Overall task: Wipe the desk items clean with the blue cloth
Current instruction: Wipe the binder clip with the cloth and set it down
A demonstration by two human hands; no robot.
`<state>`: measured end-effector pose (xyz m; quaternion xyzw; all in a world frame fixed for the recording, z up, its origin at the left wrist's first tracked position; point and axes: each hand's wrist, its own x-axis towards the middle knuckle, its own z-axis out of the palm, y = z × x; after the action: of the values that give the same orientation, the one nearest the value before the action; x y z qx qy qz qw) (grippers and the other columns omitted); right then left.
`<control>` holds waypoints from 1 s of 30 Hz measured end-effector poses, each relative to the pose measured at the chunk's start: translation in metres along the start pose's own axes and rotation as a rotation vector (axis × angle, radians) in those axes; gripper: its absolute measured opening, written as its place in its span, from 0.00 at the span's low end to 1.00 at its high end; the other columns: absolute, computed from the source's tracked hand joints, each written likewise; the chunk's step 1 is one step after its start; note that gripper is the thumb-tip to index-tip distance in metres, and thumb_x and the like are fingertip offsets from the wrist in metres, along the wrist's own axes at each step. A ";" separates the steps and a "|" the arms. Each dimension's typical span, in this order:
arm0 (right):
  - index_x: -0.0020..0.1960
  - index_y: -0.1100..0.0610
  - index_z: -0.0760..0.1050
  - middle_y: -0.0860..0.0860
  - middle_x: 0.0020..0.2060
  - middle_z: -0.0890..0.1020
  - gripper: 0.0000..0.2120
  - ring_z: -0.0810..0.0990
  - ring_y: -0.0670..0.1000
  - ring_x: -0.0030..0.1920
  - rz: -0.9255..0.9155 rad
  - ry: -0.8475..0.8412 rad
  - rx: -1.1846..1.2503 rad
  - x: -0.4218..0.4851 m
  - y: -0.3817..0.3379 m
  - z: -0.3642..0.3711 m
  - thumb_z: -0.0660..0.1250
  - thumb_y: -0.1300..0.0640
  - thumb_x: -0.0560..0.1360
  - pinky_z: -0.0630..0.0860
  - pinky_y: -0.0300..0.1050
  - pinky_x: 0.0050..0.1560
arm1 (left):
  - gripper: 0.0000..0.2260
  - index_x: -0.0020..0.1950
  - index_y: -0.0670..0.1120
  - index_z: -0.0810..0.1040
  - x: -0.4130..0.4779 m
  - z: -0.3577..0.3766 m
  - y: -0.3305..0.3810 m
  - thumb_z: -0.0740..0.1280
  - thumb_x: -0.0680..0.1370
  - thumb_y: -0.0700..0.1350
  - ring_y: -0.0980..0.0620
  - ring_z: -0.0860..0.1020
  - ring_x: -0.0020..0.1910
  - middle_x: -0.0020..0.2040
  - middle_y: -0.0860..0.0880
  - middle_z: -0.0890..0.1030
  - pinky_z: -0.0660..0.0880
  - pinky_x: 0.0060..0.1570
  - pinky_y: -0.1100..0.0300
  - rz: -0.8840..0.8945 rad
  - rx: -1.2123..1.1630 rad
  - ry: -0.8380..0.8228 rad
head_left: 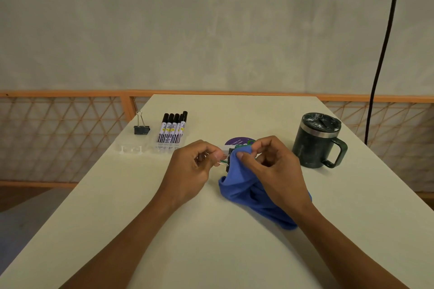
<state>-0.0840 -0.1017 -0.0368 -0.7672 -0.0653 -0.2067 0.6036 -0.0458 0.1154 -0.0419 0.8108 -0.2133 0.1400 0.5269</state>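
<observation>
Mid-wipe on a binder clip (227, 166)! The left hand (195, 166) has its grip pinched on the wire handles. The right hand (272, 166) has its grip pinched on the blue cloth (244, 185), folded over the clip's black body at counter (211, 241) centre, with the cloth's tail trailing to 5 o'clock. Next move, I'd judge: rub, turn the clip, set it down. Markers (172, 131) and second clip (141, 129) wait at 10 o'clock, mug (315, 145) at 2.

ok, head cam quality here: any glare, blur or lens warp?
Head view: soft, warm light, no hard shadows on the table; only a faint highlight on the mug steel band; wide-angle stretch splays the table edges and forearms; left hand, right hand, blue cloth and held binder clip look sharp; markers labels unreadable.
</observation>
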 end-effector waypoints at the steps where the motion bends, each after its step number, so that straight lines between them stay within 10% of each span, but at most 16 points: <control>1: 0.51 0.50 0.80 0.45 0.37 0.83 0.10 0.79 0.45 0.35 0.005 -0.029 -0.003 -0.001 0.001 0.001 0.80 0.51 0.76 0.74 0.36 0.37 | 0.07 0.48 0.53 0.85 0.001 -0.001 -0.001 0.71 0.84 0.44 0.50 0.83 0.44 0.43 0.54 0.86 0.79 0.49 0.46 -0.004 -0.009 0.019; 30: 0.49 0.48 0.76 0.46 0.38 0.81 0.11 0.76 0.45 0.35 -0.021 0.017 -0.067 -0.004 0.003 0.016 0.79 0.55 0.74 0.74 0.39 0.38 | 0.05 0.50 0.49 0.87 0.001 0.001 0.006 0.73 0.82 0.39 0.48 0.79 0.39 0.44 0.56 0.83 0.74 0.40 0.59 0.188 0.134 0.115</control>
<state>-0.0827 -0.0866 -0.0440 -0.7845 -0.0612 -0.2215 0.5760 -0.0475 0.1117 -0.0371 0.8112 -0.2481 0.2488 0.4674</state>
